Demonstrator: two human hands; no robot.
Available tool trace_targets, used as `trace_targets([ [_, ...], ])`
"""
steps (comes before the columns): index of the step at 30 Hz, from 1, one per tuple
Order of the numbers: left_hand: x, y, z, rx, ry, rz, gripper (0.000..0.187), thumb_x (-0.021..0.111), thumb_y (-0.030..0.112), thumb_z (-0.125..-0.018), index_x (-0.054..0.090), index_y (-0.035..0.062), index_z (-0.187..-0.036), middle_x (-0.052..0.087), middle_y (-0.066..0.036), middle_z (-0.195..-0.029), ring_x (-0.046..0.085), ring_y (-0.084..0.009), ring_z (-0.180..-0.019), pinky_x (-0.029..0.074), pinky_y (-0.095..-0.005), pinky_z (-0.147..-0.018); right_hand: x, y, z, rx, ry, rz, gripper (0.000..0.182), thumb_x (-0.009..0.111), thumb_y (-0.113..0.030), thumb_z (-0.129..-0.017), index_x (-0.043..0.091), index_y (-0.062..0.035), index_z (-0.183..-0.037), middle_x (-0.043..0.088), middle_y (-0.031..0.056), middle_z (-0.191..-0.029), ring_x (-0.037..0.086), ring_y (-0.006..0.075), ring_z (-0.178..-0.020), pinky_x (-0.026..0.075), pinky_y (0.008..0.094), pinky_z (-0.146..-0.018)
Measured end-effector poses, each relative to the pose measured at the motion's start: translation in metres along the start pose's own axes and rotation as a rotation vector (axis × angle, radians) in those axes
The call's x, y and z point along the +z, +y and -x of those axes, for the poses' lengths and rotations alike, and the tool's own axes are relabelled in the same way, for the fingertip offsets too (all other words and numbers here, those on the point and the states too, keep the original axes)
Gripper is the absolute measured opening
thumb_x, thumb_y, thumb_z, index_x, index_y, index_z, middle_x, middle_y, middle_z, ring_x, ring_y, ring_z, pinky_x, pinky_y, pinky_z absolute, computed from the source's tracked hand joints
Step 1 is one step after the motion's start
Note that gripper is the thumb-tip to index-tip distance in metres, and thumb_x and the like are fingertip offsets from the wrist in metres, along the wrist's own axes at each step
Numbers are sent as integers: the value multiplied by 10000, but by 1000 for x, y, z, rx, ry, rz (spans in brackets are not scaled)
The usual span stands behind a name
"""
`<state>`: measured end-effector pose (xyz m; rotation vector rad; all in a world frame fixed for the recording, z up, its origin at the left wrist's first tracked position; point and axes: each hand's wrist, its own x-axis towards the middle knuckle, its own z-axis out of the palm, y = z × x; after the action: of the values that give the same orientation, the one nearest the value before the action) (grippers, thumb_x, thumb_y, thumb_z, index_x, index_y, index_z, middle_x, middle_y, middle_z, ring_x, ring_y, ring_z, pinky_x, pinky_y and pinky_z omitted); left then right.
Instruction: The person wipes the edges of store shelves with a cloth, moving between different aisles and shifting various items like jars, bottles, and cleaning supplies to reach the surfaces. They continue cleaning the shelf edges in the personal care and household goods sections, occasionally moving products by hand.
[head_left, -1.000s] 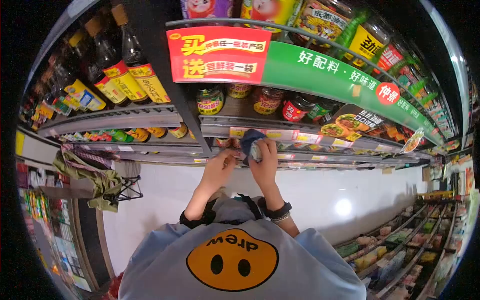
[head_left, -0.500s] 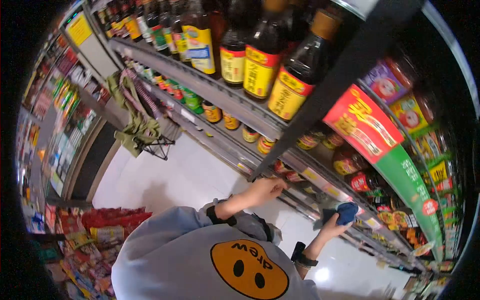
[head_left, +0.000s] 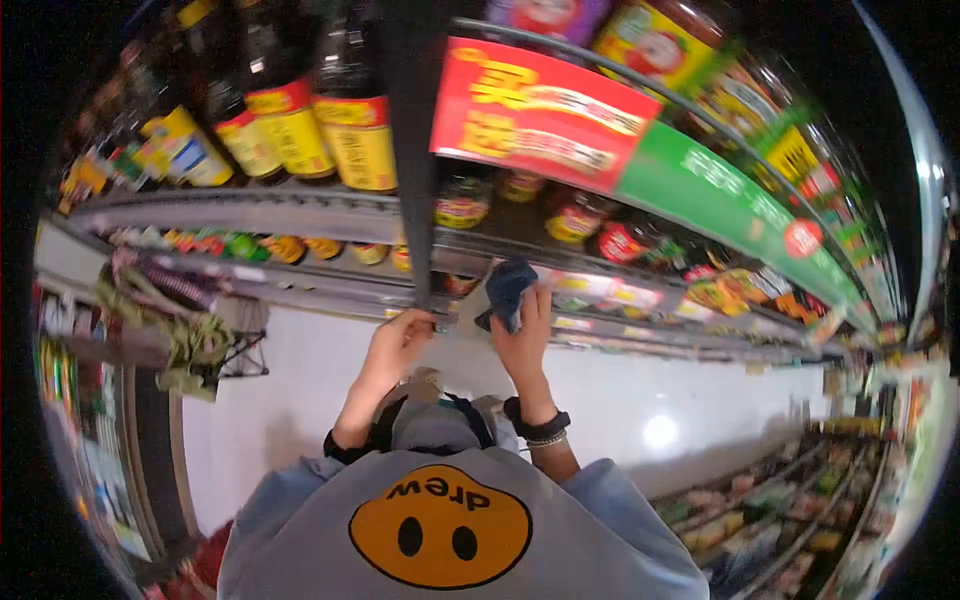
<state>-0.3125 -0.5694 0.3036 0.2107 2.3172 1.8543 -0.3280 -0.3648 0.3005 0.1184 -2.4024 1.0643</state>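
A dark blue cloth (head_left: 511, 290) is bunched in my right hand (head_left: 526, 335), whose fingers wrap around it in front of the lower shelf. My left hand (head_left: 392, 350) is to its left, near the foot of the dark shelf post (head_left: 418, 200). Its fingers are curled and pressed together; whatever may be between them is too blurred to make out. Black bands circle both wrists. Behind the cloth, small jars (head_left: 462, 284) stand on a low shelf, partly hidden by it.
Sauce bottles (head_left: 355, 130) line the upper left shelf. A red sign (head_left: 540, 110) and a green strip (head_left: 720, 185) front the right shelves. A folding stool with green cloth (head_left: 190, 340) stands at left on the white floor (head_left: 310, 400). Packed racks (head_left: 760, 510) are at lower right.
My view has turned right, so the shelf front now runs across ahead. My right hand, with the cloth, has come closer to my left hand and up to the shelf.
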Motion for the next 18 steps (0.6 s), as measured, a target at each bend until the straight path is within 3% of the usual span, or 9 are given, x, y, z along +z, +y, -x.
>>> trace_targets([
  [4, 9, -2, -8, 0, -94, -95, 201, 533, 20, -821, 571, 16, -1018, 617, -88, -807, 620, -152, -737, 483, -272, -665, -24, 39, 12, -31, 361, 166, 614, 655, -22, -624, 413, 38, -1185, 453, 251, -1116, 449, 433, -1041, 364, 466, -918],
  [5, 13, -3, -11, 13, -114, -85, 200, 540, 22, -821, 573, 22, -1018, 614, -86, -795, 619, -150, -735, 483, -271, -661, -45, 44, 7, 60, 329, 128, 560, 619, -18, -648, 421, 47, -1168, 482, 242, -1055, 479, 397, -980, 386, 421, -890],
  [7, 21, -1, -15, 29, -170, -85, 193, 545, 28, -824, 574, 25, -1015, 612, -85, -788, 618, -149, -736, 484, -270, -656, -72, 68, 2, 243, 499, 6, 490, 591, -26, -667, 455, 52, -1131, 501, 221, -1019, 499, 363, -959, 396, 394, -870],
  [10, 30, 2, -16, 40, -234, -104, 183, 551, 32, -828, 577, 27, -1010, 608, -85, -777, 618, -147, -739, 484, -268, -649, -118, 119, -6, 298, 629, 52, 345, 579, -36, -680, 519, 51, -1008, 517, 193, -986, 519, 336, -927, 401, 388, -858],
  [11, 33, 3, -17, 39, -242, -124, 180, 551, 31, -829, 578, 25, -1007, 607, -86, -772, 618, -147, -742, 485, -268, -648, -130, 150, -4, 279, 632, 118, 348, 583, -43, -683, 515, 45, -1013, 521, 192, -985, 517, 342, -917, 403, 393, -853],
  [13, 37, 1, -19, 46, -319, -152, 173, 545, 27, -835, 578, 22, -1004, 616, -82, -788, 616, -144, -748, 484, -267, -656, -153, 158, -8, 439, 598, 117, 388, 581, -39, -686, 500, 45, -1056, 518, 201, -1001, 512, 351, -939, 395, 398, -870],
  [15, 41, -5, -20, 25, -285, -69, 167, 543, 29, -840, 584, 26, -1001, 623, -75, -786, 607, -131, -737, 477, -256, -655, -156, 146, -12, 466, 597, 149, 414, 585, -35, -689, 481, 48, -1081, 517, 220, -1011, 500, 361, -986, 382, 409, -898],
  [17, 43, -11, -22, 22, -321, -51, 164, 537, 32, -847, 587, 30, -1003, 626, -70, -793, 603, -125, -739, 473, -250, -654, -145, 112, -16, 437, 557, 213, 444, 582, -36, -694, 461, 48, -1113, 500, 232, -1048, 485, 383, -1017, 375, 421, -913],
  [18, 45, -12, -25, -4, -317, -44, 162, 530, 35, -854, 589, 34, -1005, 628, -65, -800, 599, -119, -740, 470, -244, -653, -131, 107, -14, 325, 551, 283, 470, 593, -36, -690, 448, 48, -1129, 484, 234, -1076, 477, 397, -1024, 380, 426, -909],
])
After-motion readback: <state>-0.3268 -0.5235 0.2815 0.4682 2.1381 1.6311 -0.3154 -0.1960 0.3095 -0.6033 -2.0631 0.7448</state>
